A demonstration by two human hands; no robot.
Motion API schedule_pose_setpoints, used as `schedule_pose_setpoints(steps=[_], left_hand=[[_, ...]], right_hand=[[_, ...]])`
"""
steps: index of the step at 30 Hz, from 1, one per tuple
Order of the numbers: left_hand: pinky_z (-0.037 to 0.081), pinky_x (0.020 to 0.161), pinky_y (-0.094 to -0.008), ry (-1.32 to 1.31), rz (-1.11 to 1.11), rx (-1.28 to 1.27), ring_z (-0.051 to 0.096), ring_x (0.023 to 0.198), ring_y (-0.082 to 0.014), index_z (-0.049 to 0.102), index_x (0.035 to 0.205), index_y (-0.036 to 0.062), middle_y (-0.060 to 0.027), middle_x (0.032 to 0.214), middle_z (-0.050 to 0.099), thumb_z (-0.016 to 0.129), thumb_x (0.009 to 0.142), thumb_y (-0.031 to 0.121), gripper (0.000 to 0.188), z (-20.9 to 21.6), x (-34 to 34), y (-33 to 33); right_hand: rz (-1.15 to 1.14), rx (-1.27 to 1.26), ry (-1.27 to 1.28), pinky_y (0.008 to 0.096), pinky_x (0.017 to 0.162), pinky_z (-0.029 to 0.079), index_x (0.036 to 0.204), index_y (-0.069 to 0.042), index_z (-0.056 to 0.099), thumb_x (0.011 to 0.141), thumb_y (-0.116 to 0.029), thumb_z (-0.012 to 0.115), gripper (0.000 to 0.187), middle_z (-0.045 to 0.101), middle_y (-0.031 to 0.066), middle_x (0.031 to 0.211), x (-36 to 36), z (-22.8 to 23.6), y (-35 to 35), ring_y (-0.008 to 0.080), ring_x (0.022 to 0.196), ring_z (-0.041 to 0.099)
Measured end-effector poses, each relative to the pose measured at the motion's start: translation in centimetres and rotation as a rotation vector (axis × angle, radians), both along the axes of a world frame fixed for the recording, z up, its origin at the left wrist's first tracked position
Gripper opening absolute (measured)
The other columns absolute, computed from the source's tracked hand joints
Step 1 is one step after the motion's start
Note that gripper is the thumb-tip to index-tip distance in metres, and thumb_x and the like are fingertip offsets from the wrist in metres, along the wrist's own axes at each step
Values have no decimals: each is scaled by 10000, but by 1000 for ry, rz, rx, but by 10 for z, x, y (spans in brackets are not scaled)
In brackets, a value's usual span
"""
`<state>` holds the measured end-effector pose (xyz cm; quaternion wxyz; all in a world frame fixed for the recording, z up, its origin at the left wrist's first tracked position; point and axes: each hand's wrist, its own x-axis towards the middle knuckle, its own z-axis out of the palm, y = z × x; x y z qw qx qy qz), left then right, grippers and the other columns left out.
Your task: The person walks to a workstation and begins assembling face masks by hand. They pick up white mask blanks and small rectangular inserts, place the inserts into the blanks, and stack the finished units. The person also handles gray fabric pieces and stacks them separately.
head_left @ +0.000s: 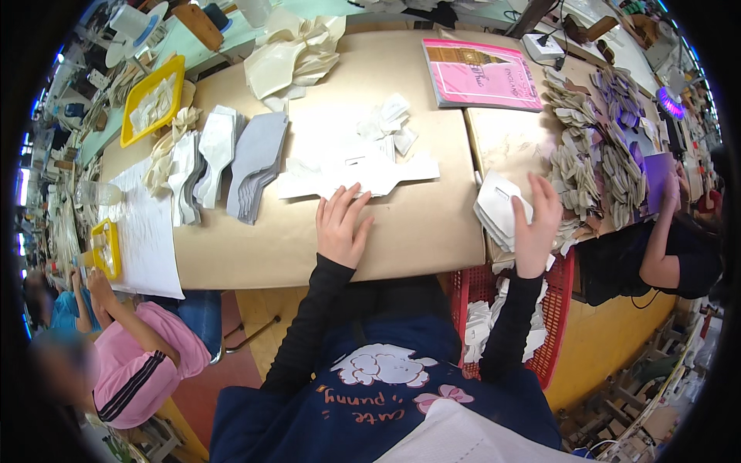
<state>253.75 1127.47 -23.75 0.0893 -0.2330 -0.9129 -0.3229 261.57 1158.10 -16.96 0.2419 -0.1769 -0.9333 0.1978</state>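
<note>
My left hand (343,229) lies on the near edge of a white, flat cut piece (401,171) with wide side arms and a small slot, its fingers stretched out. Above that piece sits a loose heap of small white scraps or pieces (391,117). My right hand (538,228) is at the right side of a stack of white cut pieces (498,202), thumb and fingers apart. Whether its fingertips touch the stack I cannot tell. Left of my left hand stand a fanned stack of grey pieces (256,162) and a fanned stack of white pieces (217,153).
A red basket (563,309) holding white pieces stands below the table's right edge. A pink notebook (486,73) and piles of greenish-grey pieces (576,166) lie at the right. A yellow tray (180,73) is at the far left. Co-workers sit on both sides.
</note>
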Motion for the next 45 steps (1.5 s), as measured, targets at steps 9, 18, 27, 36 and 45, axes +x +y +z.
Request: schedule_pose_setpoints(steps=[9, 18, 27, 36, 45], left_hand=[[223, 1160, -507, -19, 16, -52, 398, 1401, -287, 580, 1350, 177, -31, 1473, 483, 688, 880, 187, 482, -11, 5, 2], [192, 1169, -507, 27, 24, -59, 423, 1382, -273, 589, 1334, 172, -25, 1453, 509, 675, 888, 217, 457, -10, 4, 3], [476, 888, -297, -770, -58, 1031, 648, 958, -137, 432, 1423, 8, -119, 1046, 700, 598, 986, 145, 487, 12, 23, 2], [500, 650, -213, -913, 101, 604, 620, 692, -90, 565, 1224, 13, -67, 843, 621, 676, 899, 1, 343, 9, 36, -3], [436, 933, -412, -75, 219, -84, 592, 1075, -261, 693, 1066, 133, -54, 1055, 668, 749, 805, 111, 269, 12, 57, -1]], right_hand=[[446, 79, -103, 525, 1112, 282, 1276, -28, 612, 930, -382, 632, 496, 426, 111, 1498, -96, -57, -111, 342, 1397, 337], [453, -926, 108, 386, 1128, 316, 1353, 25, 557, 1014, -253, 555, 439, 499, 147, 1453, -75, -33, -86, 233, 1325, 477], [487, -1829, -15, 404, 1142, 353, 1331, 116, 525, 1025, -200, 511, 439, 472, 207, 1478, 14, -37, -110, 253, 1316, 494], [481, -720, -282, 398, 1138, 324, 1309, -97, 638, 964, -173, 582, 358, 483, 116, 1482, 40, -36, -124, 281, 1344, 462], [522, 23, -391, 748, 1099, 46, 1380, -185, 574, 965, -246, 580, 420, 482, -60, 1493, 41, -51, -151, 280, 1454, 324]])
